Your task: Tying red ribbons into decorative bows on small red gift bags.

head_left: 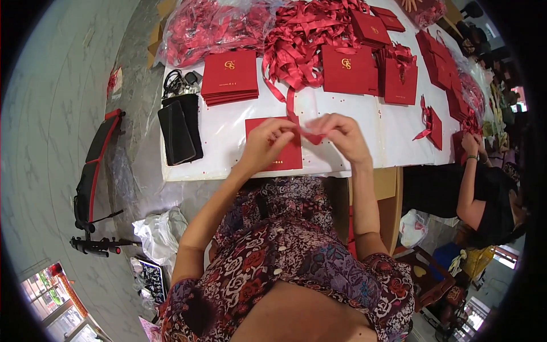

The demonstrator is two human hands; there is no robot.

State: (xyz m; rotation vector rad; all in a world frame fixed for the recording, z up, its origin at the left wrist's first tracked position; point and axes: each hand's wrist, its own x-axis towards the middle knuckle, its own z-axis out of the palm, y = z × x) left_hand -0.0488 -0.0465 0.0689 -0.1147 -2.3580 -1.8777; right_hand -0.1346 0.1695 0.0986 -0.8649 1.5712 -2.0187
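Observation:
A strip of red satin ribbon (312,137) is stretched between my two hands above the table's near edge. My left hand (269,141) pinches one part of it with thumb and fingertips. My right hand (343,135) closes on the other part, its fingers slightly blurred. Below them a flat red paper bag (288,161) lies on the white table, partly covered by my left hand. From the big heap of red ribbons (296,48), one length trails down toward my hands.
On the left are a stack of red paper bags (229,77), a black phone (175,134) and cables (181,82). A clear plastic bag of ribbons (213,28) sits behind. More red bags (347,69) lie right; a co-worker's hands (472,142) are at the far right.

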